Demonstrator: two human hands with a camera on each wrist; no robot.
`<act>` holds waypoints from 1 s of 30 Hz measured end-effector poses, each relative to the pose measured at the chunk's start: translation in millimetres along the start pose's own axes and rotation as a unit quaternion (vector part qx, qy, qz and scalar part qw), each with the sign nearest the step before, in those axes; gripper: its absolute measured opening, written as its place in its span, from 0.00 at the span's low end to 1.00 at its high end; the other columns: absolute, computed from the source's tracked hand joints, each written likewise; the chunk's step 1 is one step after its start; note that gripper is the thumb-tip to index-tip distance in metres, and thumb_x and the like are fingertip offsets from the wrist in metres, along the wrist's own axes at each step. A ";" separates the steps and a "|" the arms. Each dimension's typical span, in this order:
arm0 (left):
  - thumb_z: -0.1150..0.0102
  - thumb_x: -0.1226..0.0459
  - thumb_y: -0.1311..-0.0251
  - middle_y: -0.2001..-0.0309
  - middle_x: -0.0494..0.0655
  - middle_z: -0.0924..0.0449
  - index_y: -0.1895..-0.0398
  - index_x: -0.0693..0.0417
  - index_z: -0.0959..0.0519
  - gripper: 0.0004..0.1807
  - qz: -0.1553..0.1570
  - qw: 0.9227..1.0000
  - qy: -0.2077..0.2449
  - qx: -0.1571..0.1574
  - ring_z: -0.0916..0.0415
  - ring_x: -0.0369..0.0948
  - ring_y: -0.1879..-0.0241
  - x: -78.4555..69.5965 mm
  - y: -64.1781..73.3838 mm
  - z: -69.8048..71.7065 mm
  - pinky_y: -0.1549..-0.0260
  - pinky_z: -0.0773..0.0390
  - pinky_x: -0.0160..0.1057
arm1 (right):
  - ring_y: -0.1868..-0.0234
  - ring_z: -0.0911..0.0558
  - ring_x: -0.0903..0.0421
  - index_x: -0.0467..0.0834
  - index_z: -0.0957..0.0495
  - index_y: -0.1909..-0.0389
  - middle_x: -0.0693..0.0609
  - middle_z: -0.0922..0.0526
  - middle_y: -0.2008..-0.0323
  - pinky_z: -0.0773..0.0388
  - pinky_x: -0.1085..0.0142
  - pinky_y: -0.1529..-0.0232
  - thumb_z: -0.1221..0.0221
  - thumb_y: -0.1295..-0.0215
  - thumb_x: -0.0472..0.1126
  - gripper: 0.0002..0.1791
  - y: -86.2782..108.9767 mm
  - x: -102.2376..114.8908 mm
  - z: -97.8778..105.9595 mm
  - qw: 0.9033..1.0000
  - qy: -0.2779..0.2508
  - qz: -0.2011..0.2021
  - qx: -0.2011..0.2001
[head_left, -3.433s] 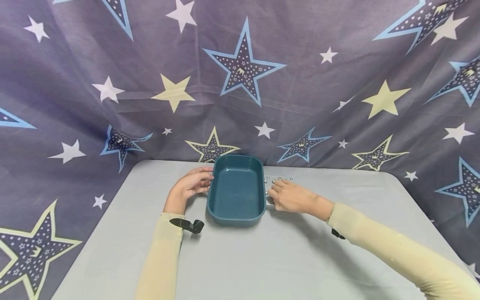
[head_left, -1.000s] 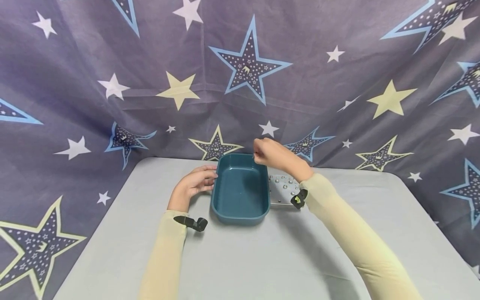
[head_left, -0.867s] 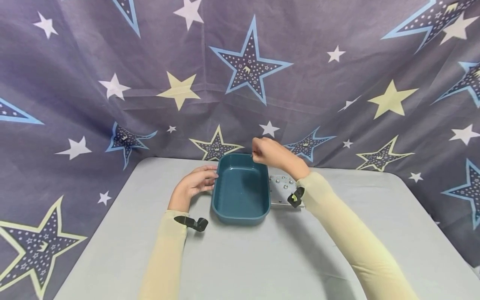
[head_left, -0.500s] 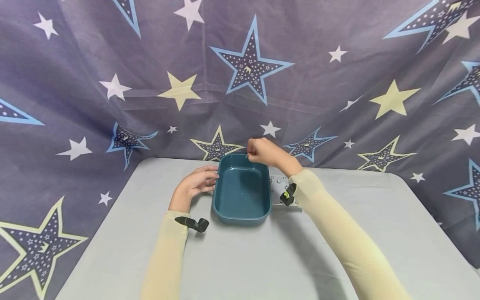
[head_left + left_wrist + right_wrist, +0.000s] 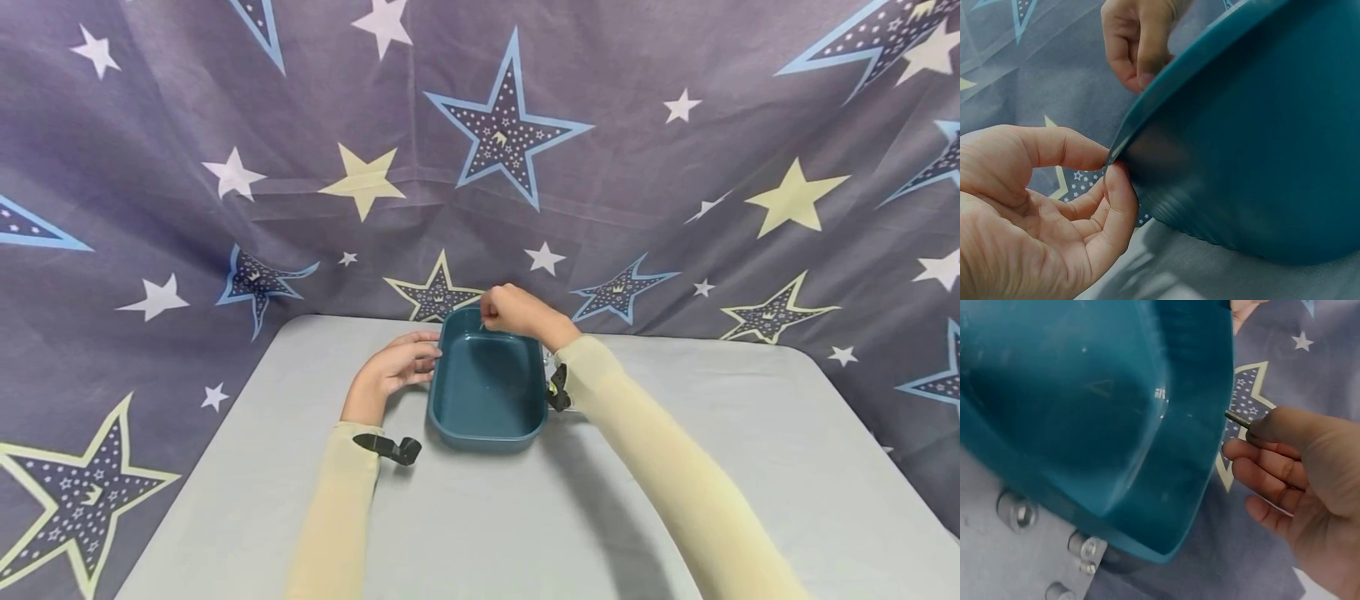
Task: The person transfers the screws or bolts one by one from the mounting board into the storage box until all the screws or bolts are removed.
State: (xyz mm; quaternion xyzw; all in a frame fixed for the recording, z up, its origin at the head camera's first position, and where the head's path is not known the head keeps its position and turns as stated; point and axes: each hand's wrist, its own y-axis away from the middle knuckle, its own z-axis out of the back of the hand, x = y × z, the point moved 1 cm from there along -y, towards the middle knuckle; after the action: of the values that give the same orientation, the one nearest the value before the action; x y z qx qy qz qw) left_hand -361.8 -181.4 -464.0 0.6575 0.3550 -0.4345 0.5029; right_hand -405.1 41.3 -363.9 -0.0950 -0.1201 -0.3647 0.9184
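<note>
A teal rectangular plastic basin (image 5: 488, 383) stands on the table in the head view. My left hand (image 5: 397, 367) holds its left side; in the left wrist view the thumb and a finger pinch the rim (image 5: 1124, 134). Over the basin's far end is my right hand (image 5: 517, 310), thumb and forefinger pinching a small screw (image 5: 1238, 419). Its threaded shank points out from the fingertips in the right wrist view, and the head is hidden by them. The other right fingers are loosely curled.
Against the basin's right side lies a metal plate (image 5: 985, 519) with several screws and round posts on it, mostly covered by my right forearm in the head view. The grey table (image 5: 465, 525) ends at a star-patterned cloth (image 5: 420, 75) behind.
Lifted from the metal plate, my right hand has moved left to above the basin's far end, carrying the screw, and has lately drifted further left and slightly down. The left hand stays at the rim.
</note>
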 end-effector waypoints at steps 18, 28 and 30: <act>0.49 0.71 0.33 0.66 0.40 0.21 0.29 0.60 0.38 0.29 -0.002 1.000 0.009 -0.004 0.22 0.33 0.69 0.0 2.6 -1.9 0.64 0.20 0.34 | 0.73 0.28 0.59 0.38 0.16 0.68 0.49 0.17 0.72 0.28 0.67 0.66 0.40 0.33 0.32 0.06 -15.5 4.5 -21.1 0.999 0.002 -0.030 0.037; 0.49 0.72 0.34 0.67 0.40 0.22 0.29 0.62 0.39 0.29 -0.005 1.000 0.010 -0.005 0.23 0.33 0.69 -0.2 3.6 -3.5 0.65 0.21 0.34 | 0.73 0.24 0.59 0.35 0.14 0.68 0.46 0.14 0.71 0.24 0.66 0.65 0.38 0.35 0.31 0.06 -22.5 0.4 -33.9 0.998 -0.017 -0.040 0.038; 0.49 0.72 0.34 0.67 0.40 0.22 0.29 0.62 0.39 0.30 -0.004 1.000 0.012 -0.007 0.23 0.33 0.69 -1.2 3.0 -3.0 0.65 0.21 0.34 | 0.73 0.24 0.59 0.35 0.14 0.67 0.45 0.14 0.71 0.23 0.66 0.65 0.38 0.35 0.31 0.06 -23.7 0.5 -35.1 0.998 -0.016 -0.045 0.039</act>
State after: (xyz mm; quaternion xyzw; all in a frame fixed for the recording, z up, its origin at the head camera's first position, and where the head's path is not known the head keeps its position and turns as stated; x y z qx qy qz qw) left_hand -358.9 -179.2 -461.4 0.6573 0.3669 -0.4263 0.5016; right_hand -415.9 14.8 -395.2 -0.0594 -0.1529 -0.3994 0.9020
